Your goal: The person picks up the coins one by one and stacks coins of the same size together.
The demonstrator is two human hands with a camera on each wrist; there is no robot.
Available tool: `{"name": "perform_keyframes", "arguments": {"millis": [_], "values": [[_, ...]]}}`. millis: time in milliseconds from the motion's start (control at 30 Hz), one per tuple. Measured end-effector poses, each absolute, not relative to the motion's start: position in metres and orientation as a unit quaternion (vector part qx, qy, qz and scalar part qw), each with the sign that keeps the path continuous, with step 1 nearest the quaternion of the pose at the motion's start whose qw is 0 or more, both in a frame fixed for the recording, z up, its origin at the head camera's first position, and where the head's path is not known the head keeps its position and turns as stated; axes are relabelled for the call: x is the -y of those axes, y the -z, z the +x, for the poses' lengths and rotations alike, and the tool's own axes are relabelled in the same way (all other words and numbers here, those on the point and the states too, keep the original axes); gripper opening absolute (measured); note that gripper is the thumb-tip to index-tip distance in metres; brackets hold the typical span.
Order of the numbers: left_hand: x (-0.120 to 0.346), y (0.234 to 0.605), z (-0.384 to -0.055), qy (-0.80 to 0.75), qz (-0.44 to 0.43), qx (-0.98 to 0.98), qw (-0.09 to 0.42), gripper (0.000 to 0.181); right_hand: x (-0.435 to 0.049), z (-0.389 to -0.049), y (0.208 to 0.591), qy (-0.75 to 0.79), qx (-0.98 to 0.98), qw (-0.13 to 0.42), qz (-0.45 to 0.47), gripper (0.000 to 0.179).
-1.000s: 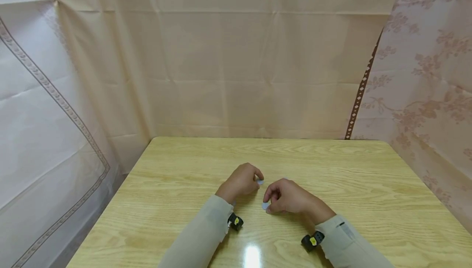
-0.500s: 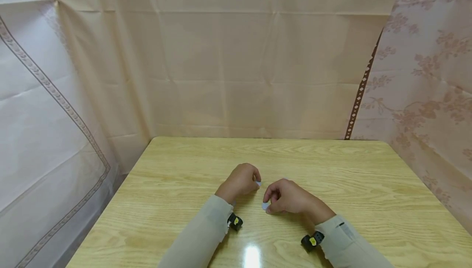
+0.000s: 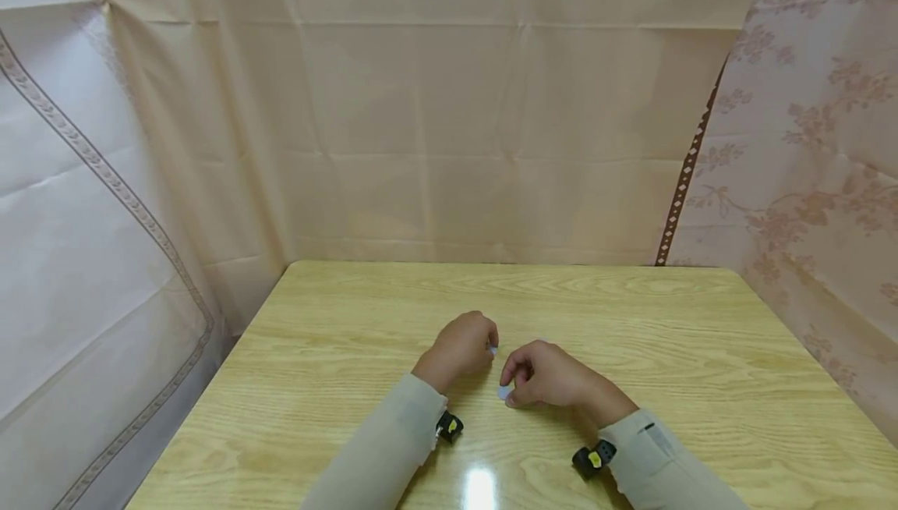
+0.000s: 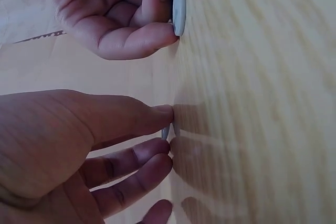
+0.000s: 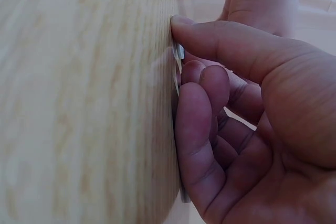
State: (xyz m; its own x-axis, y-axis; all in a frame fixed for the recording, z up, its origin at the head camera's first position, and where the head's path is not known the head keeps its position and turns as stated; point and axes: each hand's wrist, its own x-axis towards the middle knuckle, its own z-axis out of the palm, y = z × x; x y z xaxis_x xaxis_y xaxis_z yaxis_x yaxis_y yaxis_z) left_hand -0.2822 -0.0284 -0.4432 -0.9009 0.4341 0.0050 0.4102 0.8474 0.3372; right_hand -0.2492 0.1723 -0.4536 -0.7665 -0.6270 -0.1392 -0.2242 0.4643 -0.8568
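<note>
The head view looks forward and down at the yellow wood-grained table (image 3: 351,315), far enough back to take in both far corners and the beige cloth curtain (image 3: 463,120) beyond the far edge. Both wrist views sit low and close, turned sideways along the table's surface — it stands at right in the left wrist view, at left in the right one. All three share the bare left hand (image 3: 461,345) and bare right hand (image 3: 550,374).
</note>
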Motion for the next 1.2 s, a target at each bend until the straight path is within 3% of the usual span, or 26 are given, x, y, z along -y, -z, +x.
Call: {"name": "perform_keyframes", "arguments": {"millis": [267,567,1200], "values": [[0.026,0.441,-0.281,-0.163,0.203,-0.965,0.033,0.009,-0.173,-0.250,0.454,0.445,-0.829,0.222,-0.256,0.016],[0.027,0.440,-0.281,-0.191,0.194,-0.962,0.026,0.027,-0.176,-0.249,0.456,0.444,-0.830,0.227,-0.249,0.016],[0.044,0.432,-0.265,-0.285,0.206,-0.936,0.023,0.040,-0.176,-0.248,0.454,0.436,-0.833,0.221,-0.258,0.017]]}}
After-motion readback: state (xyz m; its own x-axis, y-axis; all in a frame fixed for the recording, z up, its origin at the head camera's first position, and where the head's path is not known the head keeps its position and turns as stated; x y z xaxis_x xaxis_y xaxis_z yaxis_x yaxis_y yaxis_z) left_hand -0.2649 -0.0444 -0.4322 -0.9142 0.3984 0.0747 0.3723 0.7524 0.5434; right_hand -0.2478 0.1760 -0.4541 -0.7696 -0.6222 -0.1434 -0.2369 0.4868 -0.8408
